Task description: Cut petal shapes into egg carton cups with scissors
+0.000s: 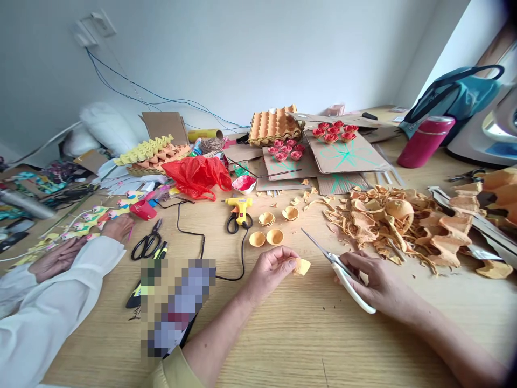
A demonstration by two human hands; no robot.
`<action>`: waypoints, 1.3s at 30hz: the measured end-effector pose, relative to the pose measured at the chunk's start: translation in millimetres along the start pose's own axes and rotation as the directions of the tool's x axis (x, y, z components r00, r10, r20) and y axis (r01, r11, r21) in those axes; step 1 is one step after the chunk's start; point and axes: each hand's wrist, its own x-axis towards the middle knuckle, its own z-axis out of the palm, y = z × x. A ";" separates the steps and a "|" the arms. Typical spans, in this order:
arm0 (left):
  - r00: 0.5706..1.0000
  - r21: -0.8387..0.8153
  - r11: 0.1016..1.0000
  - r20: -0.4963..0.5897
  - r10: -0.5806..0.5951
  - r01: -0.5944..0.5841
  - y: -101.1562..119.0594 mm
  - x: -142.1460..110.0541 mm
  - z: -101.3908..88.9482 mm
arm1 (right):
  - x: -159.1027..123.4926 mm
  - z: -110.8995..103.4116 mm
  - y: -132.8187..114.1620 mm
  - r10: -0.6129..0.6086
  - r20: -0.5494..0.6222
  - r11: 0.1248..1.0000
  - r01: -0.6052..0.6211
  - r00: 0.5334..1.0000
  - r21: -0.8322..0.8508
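My left hand [271, 268] pinches a small orange egg-carton cup piece [301, 266] just above the wooden table [307, 334]. My right hand [374, 281] grips white-handled scissors [336, 262], whose blades point up and left toward the cup piece, a short gap away. Beyond my left hand lie several trimmed carton cups [273, 226]. A heap of orange carton scraps [388, 221] sits right behind my right hand.
A yellow glue gun [239, 207] with a black cord lies mid-table, black scissors [147, 243] to its left. A red plastic bag [197, 175], egg cartons [274, 125] and red paper roses [287, 150] on cardboard stand farther back. A person's hands in white sleeves [60, 258] rest at left. A magenta bottle [424, 141] stands right.
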 end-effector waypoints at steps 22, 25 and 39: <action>0.976 -0.391 0.897 0.152 -0.157 0.205 -16.4 -3.7 24.7 | 5.7 36.6 -8.7 0.104 -0.090 0.707 -0.010 0.990 0.708; 0.983 -0.320 0.931 0.111 -0.148 0.176 -15.5 -3.9 24.4 | 5.0 28.2 -14.3 0.071 -0.102 0.806 0.003 0.992 0.591; 0.990 -0.482 0.867 0.010 -0.140 0.127 -3.5 -0.7 11.3 | -3.6 1.6 3.5 -0.226 -0.071 0.964 0.213 0.971 -0.160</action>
